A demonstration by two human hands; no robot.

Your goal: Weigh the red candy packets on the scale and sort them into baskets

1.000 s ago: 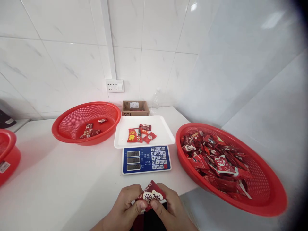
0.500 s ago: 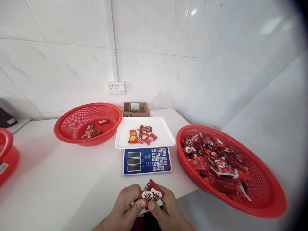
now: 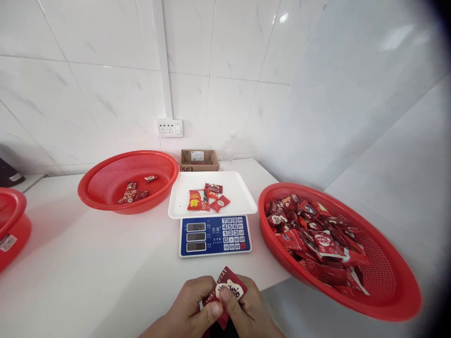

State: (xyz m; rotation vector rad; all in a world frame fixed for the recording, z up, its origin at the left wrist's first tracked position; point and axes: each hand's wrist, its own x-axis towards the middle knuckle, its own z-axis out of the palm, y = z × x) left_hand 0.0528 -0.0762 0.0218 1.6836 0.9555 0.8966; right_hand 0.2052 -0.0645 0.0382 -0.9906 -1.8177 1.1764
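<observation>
A dark red candy packet with white lettering is pinched between my two hands at the table's front edge. My left hand grips its left side, the thumb along the lower edge. Over the printed label lies the thumb of my right hand, with the fingers behind the packet. Just beyond my hands stands a digital scale with a blue keypad panel. Several red packets rest on its white tray.
At right, a red mesh basket holds a heap of red packets. Another red basket at back left has several small packets. A third basket is cut off at the left edge. Behind the scale are a cardboard box and a clear bottle.
The packet has shifted slightly right and down and tilted more steeply. My right thumb has moved up onto its label. The scale and the packets on it have stayed put.
</observation>
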